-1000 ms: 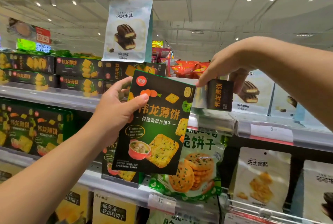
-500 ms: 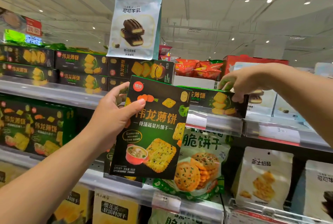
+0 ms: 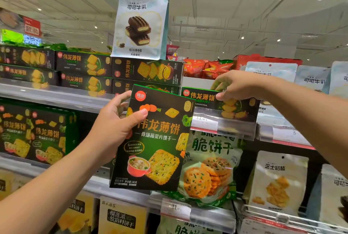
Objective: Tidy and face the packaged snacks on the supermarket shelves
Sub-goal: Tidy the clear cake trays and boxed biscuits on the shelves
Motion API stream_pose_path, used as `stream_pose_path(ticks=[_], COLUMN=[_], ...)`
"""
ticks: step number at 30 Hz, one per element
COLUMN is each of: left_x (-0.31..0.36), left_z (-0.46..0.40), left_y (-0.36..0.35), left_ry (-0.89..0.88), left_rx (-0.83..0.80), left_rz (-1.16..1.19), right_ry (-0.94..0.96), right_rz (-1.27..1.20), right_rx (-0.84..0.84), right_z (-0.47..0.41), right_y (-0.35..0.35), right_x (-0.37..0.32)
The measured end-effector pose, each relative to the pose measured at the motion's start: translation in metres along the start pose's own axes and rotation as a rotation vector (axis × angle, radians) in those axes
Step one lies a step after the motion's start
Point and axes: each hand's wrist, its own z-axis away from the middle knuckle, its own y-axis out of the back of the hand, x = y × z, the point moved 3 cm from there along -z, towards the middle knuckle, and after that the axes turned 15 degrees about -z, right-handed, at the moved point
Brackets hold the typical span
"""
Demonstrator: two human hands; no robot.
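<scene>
Green-black cracker box (image 3: 156,139) stands upright in the left hand (image 3: 114,126), thumb across its face (front toward the camera), while to its right the right hand (image 3: 231,86) pinches the flat box (image 3: 220,104) on the top shelf (image 3: 226,126), long axis along the shelf edge, label outward

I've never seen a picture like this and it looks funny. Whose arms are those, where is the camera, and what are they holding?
The camera sits on a person's head, so you see their own two arms reaching out in a supermarket. The left hand holds up a dark green cracker box by its edge, front facing us. The right hand grips another dark box lying on its side on the upper shelf, beside stacked boxes like it. A white cookie bag stands on top of the stack. Lower shelves carry more snack bags.
</scene>
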Motion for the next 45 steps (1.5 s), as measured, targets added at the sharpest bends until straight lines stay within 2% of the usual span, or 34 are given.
stream_pose_path(ticks=[10, 14, 17, 21, 24, 33, 39, 43, 45], left_x=[0.002, 0.003, 0.006, 0.013, 0.013, -0.008, -0.042, -0.072, -0.082], left_z=[0.002, -0.001, 0.001, 0.008, 0.018, 0.034, 0.010, -0.031, -0.049], left_y=[0.000, 0.000, -0.004, -0.007, -0.003, 0.045, 0.117, 0.184, 0.207], left_ry=[-0.005, -0.006, -0.026, -0.097, -0.130, -0.133, -0.166, -0.180, -0.313], left_rx=[0.010, 0.016, 0.016, 0.011, 0.025, -0.042, -0.115, -0.008, 0.039], left_rz=[0.020, 0.016, 0.010, 0.045, -0.003, -0.075, -0.106, -0.328, -0.697], right_ry=[-0.013, 0.244, 0.434, 0.518, 0.580, 0.509, 0.464, 0.386, 0.351], right_rz=[0.020, -0.025, -0.061, -0.074, -0.022, -0.014, -0.023, 0.042, 0.074], right_rx=[-0.016, 0.060, 0.017, -0.096, -0.088, -0.159, -0.045, 0.029, 0.074], right_z=[-0.004, 0.011, 0.030, 0.042, 0.045, 0.040, 0.022, 0.005, -0.001], right_y=[-0.008, -0.014, -0.026, -0.050, -0.062, -0.103, -0.146, -0.179, -0.194], right_x=[-0.009, -0.040, -0.073, -0.101, -0.103, -0.122, -0.166, -0.197, -0.207])
